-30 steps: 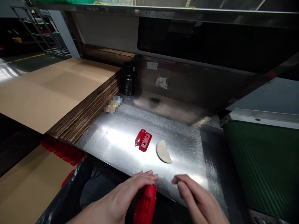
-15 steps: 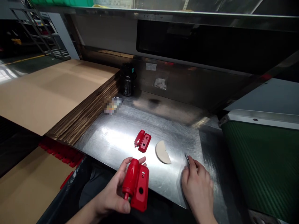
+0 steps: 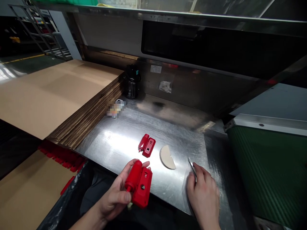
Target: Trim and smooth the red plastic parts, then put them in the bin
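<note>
My left hand (image 3: 114, 196) is wrapped round a glossy red plastic part (image 3: 135, 174), a cylinder joined to a flat plate with a round hole, held above the table's front edge. A similar red part (image 3: 149, 148) lies on the metal table just beyond it. To the right rests a beige half-round pad (image 3: 166, 157) with a small notch in its straight side. My right hand (image 3: 205, 193) rests on the table, closed on a slim metal tool (image 3: 192, 164). Only the tool's pointed front end shows; its exact kind is hidden by the fingers.
A tall stack of cardboard sheets (image 3: 62, 86) borders the table (image 3: 115, 137) on the left. A black vacuum flask (image 3: 131, 81) stands at the back, near a blurred item (image 3: 115, 108). On the right runs a green conveyor belt (image 3: 275, 169). Several red parts (image 3: 62, 158) sit below left.
My left hand has tilted the red part slightly and moved it a little up. The metal tool in my right hand now shows more of its length, angled up to the left.
</note>
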Tool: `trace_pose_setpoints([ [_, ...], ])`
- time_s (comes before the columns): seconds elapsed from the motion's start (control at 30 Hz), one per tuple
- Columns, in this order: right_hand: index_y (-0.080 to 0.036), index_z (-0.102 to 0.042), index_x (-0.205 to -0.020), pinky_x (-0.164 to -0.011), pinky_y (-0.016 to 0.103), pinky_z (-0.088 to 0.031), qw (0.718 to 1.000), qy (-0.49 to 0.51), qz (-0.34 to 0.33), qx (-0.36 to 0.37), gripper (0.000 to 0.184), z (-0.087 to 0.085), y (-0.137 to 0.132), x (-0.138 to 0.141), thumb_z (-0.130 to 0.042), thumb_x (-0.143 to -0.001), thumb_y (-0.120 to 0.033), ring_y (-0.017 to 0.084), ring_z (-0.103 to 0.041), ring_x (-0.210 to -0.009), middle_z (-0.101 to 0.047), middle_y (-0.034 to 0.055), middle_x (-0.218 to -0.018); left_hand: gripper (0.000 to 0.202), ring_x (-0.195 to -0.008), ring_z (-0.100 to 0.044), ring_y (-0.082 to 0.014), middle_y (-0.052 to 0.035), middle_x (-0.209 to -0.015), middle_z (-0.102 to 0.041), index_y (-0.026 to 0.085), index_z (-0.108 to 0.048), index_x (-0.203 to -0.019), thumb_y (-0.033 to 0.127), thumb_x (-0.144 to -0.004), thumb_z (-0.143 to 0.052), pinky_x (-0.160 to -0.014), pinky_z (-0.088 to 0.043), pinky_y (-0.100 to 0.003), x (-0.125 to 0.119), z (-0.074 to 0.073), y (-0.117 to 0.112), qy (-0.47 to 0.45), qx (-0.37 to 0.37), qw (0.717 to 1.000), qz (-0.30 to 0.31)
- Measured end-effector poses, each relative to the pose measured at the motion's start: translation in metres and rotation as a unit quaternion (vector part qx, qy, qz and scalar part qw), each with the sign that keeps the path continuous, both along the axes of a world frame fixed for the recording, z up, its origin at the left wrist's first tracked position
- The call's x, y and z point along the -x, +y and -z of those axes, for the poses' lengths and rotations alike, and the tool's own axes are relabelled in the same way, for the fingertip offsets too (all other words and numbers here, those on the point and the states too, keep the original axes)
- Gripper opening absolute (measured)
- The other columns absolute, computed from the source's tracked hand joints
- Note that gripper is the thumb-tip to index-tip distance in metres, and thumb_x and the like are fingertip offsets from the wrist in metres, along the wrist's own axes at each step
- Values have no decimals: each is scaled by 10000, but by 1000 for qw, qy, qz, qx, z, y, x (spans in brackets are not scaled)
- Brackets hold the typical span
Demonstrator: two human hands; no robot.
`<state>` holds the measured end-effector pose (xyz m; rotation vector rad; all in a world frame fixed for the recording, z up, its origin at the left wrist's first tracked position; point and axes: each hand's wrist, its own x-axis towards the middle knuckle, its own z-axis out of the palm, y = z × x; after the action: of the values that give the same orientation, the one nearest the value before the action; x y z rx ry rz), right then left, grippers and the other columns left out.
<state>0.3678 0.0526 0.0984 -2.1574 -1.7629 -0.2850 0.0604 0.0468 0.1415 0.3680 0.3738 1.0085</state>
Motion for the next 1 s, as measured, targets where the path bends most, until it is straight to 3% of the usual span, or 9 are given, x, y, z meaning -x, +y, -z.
trace_pose_setpoints([
  [0.3,-114,-628,-1306,-856,487,-514,1000,12,-4,-26,421,1,1,1,-408,-1024,-337,377,-683,-1043,-722,185,-1209,772,-1538,-445,-338,-112,-1672,-469,313,-626,-1446,245,-741,-933,-1197,-442,-414,5,17,-4,4,39,998,-48],
  [0.43,-114,-631,-1298,-866,490,-508,999,14,-4,-45,452,-3,-1,3,-400,-1032,-398,382,-666,-1050,-707,195,-1201,791,-1586,-353,-354,-84,-1693,-440,334,-622,-1459,265,-733,-928,-1319,-230,-505,7,24,-6,43,66,993,-85],
  [0.57,-111,-670,-1244,-847,487,-491,997,-3,-6,-83,438,-9,-3,7,-417,-1042,-406,380,-654,-1021,-698,200,-1176,762,-1616,-276,-359,-72,-1685,-455,340,-660,-1427,272,-719,-934,-1341,-10,-537,7,24,-6,57,72,991,-97],
  [0.73,-119,-702,-1175,-867,464,-483,992,-11,-39,-117,326,-10,-7,5,-483,-1042,-320,347,-664,-994,-712,176,-1123,702,-1610,-284,-375,-74,-1668,-481,328,-711,-1359,269,-704,-956,-1341,-46,-573,8,14,-3,73,70,990,-104],
  [0.83,-136,-698,-1143,-907,461,-487,988,58,-78,-121,293,-10,-4,10,-493,-1049,-323,325,-658,-1004,-711,160,-1092,717,-1612,-280,-364,-89,-1644,-512,293,-697,-1370,271,-705,-964,-1351,-49,-546,7,10,0,93,84,986,-108],
  [1.0,-202,-649,-1168,-934,423,-521,979,151,-128,-44,341,-12,17,45,-457,-1076,-469,285,-665,-1051,-703,113,-1135,663,-1574,-370,-355,-116,-1556,-604,246,-670,-1358,266,-753,-940,-1352,-127,-517,5,9,4,116,111,976,-145],
])
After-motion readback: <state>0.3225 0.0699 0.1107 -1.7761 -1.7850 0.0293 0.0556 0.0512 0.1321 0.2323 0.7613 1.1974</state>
